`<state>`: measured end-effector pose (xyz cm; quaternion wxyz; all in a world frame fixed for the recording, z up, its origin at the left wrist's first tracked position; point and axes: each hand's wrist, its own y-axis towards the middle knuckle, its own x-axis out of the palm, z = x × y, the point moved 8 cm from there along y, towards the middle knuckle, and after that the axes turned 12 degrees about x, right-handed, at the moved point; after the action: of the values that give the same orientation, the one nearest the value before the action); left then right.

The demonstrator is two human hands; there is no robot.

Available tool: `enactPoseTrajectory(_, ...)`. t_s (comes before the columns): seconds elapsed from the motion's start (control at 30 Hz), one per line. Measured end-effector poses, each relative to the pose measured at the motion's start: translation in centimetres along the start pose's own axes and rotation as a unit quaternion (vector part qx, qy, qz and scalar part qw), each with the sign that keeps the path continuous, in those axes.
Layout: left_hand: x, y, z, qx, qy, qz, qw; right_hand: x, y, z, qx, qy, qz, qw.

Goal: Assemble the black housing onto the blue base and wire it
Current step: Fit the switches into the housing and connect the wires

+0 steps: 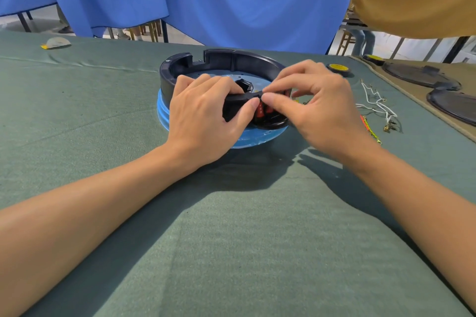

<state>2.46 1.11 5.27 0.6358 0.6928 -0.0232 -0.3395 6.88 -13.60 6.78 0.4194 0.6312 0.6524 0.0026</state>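
A round black housing (pixel 231 60) sits on top of the blue base (pixel 164 116) in the middle of the green table. My left hand (pixel 203 118) grips the near rim of the black housing, thumb pressed on a black front piece (pixel 237 101). My right hand (pixel 316 108) pinches that same front piece from the right with thumb and forefinger. Red parts (pixel 260 110) show between my fingers. A small black knob (pixel 244 84) stands inside the housing.
Loose white wires (pixel 376 103) and a red-yellow wire (pixel 369 128) lie to the right. Black lids (pixel 422 74) and a yellow-topped disc (pixel 338 69) rest at far right. A grey mask (pixel 55 42) lies far left. Blue curtain hangs behind.
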Motion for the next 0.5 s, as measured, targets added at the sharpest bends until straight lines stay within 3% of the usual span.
enactPoseTrajectory(0.3, 0.0, 0.1, -0.2, -0.037, -0.002, -0.006, 0.999, 1.4, 1.9, -0.1, 0.008, -0.009, -0.156, 0.988)
enactPoseTrajectory(0.5, 0.2, 0.1, -0.2, -0.044, 0.004, -0.007, 0.999, 1.5, 2.1, 0.1, 0.011, 0.004, -0.140, 0.990)
